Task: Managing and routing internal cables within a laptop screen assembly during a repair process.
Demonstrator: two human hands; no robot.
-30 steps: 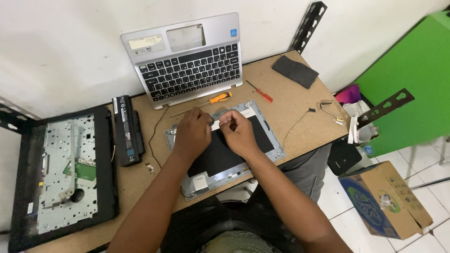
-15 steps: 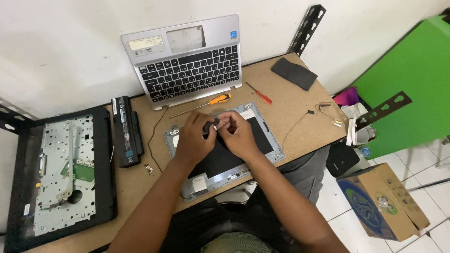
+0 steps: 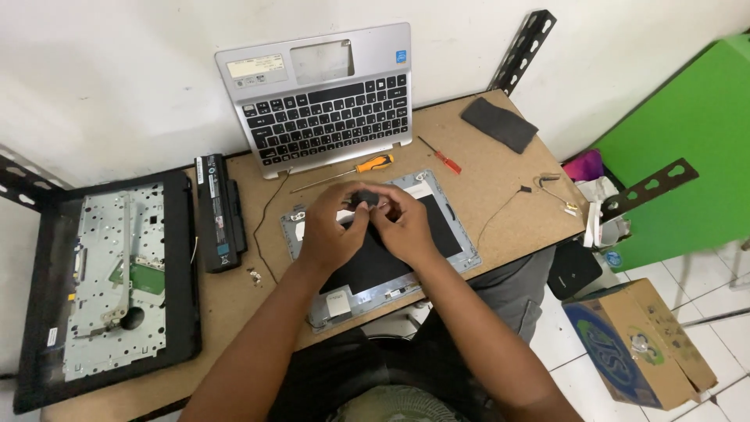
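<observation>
Both my hands meet over a grey laptop lid shell (image 3: 461, 254) with a black panel that lies flat on the brown table (image 3: 500, 176). My left hand (image 3: 332, 230) and my right hand (image 3: 402, 223) pinch a small dark part (image 3: 366, 198) together near the shell's far edge. What the part is cannot be made out. A silver laptop keyboard deck (image 3: 324, 101) leans against the wall just beyond the hands.
An orange-handled screwdriver (image 3: 367, 166) and a red one (image 3: 442, 157) lie past the shell. A black battery (image 3: 219, 211) and an opened black laptop base (image 3: 101, 273) are at left. A dark cloth (image 3: 500, 123), thin cables (image 3: 547, 191) and a cardboard box (image 3: 637, 344) are at right.
My hands have drawn closer together and shifted toward the shell's far edge, and now hold a small dark part between the fingertips.
</observation>
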